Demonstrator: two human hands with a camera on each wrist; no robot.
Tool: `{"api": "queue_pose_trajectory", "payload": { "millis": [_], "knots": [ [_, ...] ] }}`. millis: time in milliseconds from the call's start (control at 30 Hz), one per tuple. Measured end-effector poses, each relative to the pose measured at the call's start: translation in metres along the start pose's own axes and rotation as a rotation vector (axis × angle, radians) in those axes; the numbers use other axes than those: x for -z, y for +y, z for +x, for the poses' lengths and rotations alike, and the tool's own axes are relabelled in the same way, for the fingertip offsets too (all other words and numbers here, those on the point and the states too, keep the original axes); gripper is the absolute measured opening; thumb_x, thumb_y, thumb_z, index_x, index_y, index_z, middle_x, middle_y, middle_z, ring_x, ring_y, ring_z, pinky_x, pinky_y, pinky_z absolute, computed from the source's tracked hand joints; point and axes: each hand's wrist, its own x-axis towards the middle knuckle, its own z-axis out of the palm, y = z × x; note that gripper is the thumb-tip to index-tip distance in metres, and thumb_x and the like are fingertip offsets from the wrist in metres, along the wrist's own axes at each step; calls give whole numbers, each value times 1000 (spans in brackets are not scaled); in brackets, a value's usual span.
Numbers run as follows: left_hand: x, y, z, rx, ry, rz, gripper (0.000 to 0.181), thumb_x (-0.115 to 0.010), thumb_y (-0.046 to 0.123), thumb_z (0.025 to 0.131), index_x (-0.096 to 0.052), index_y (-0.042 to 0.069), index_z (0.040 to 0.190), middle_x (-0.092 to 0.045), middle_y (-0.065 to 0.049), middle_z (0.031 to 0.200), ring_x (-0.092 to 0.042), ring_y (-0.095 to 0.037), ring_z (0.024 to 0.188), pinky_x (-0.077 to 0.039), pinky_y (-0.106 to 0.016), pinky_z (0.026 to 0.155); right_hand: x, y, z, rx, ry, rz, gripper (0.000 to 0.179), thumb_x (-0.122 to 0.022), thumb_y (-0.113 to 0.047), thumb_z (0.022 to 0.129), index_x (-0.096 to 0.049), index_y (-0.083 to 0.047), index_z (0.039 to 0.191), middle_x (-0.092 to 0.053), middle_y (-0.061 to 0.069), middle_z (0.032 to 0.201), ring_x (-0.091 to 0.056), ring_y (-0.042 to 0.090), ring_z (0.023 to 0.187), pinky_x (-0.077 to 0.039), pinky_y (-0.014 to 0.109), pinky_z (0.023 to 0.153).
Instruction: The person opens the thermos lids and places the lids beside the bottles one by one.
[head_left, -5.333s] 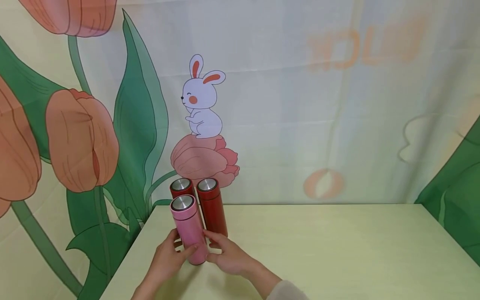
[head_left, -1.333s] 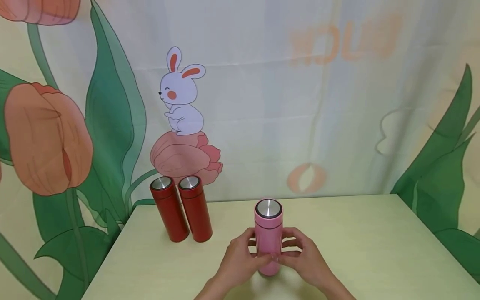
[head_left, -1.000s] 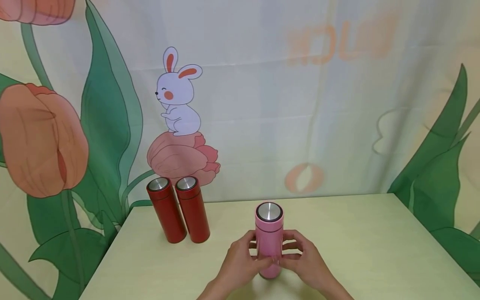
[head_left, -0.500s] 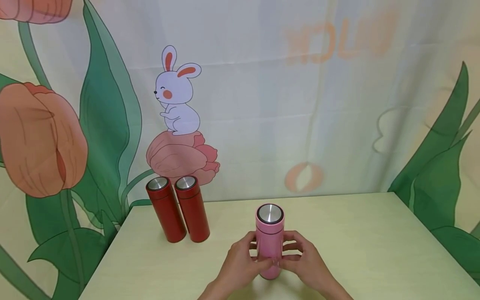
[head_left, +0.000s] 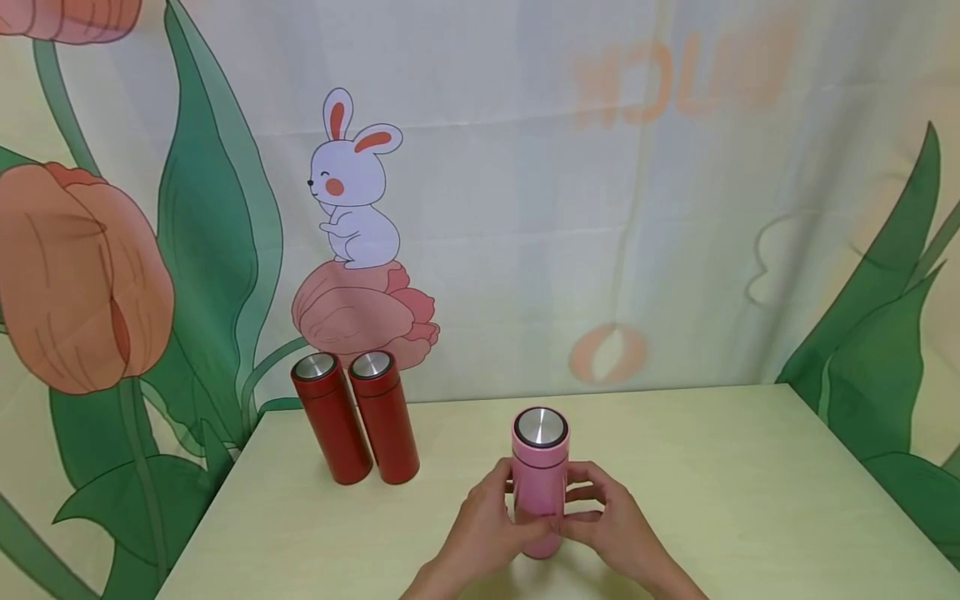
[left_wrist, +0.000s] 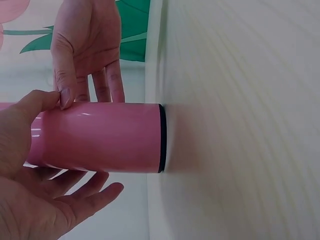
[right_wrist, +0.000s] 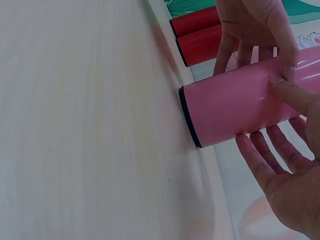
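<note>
A pink thermos bottle (head_left: 538, 492) with a silver-topped lid stands upright near the front middle of the table (head_left: 697, 475). Its dark base (left_wrist: 162, 138) looks to be on the tabletop or very close to it. My left hand (head_left: 483, 525) holds the bottle from the left, thumb across its front; some fingertips (left_wrist: 116, 189) sit slightly off its surface in the left wrist view. From the other side my right hand (head_left: 611, 521) grips it, thumb in front and fingers spread along its side. Both thumbs nearly meet low on the bottle.
Two red thermos bottles, a left one (head_left: 336, 429) and a right one (head_left: 387, 429), stand side by side toward the table's back left. Behind the table hangs a printed cloth (head_left: 510, 250) with tulips and a rabbit.
Since the earliest frame, both hands have carried the pink bottle rightward, away from the red ones. During the last second it has stayed nearly still; the left hand's fingers have shifted slightly.
</note>
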Motion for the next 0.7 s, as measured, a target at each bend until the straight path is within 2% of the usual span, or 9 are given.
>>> {"api": "queue_pose_trajectory", "payload": {
  "millis": [133,300,433,567,700],
  "knots": [
    [-3,1,1,-20,26,-38,72,-89,45,78,-52,18,134,-67,1,126,-63,-19,115,-54,-41,92,0,0,0,6,2,-16,64,-91,-14,79,-60,-12,135,-60,18,130,-64,29,114,-61,27,88],
    [-8,-1,3,-34,64,-112,74,-91,45,76,-52,20,133,-67,3,128,-64,-18,121,-55,-46,101,1,0,-1,17,0,-51,63,-90,-13,78,-61,-14,134,-62,17,127,-65,30,113,-62,28,87],
    [-12,0,5,-38,78,-147,74,-92,44,75,-52,20,132,-67,3,126,-66,-19,122,-55,-46,103,7,-1,-1,46,-14,-92,61,-91,-15,79,-62,-17,133,-64,15,124,-67,27,110,-62,30,87],
    [-16,1,6,-25,99,-130,77,-94,45,72,-52,20,132,-68,3,123,-68,-16,115,-55,-42,98,16,-5,0,73,-39,-139,56,-89,-16,81,-63,-18,131,-65,15,121,-69,28,106,-61,29,85],
    [-20,0,7,-6,140,-82,81,-95,51,68,-52,22,130,-69,6,117,-67,-11,106,-54,-38,92,25,-13,2,92,-46,-193,51,-83,-7,84,-64,-17,130,-66,17,118,-71,30,101,-61,29,83]
  ]
}}
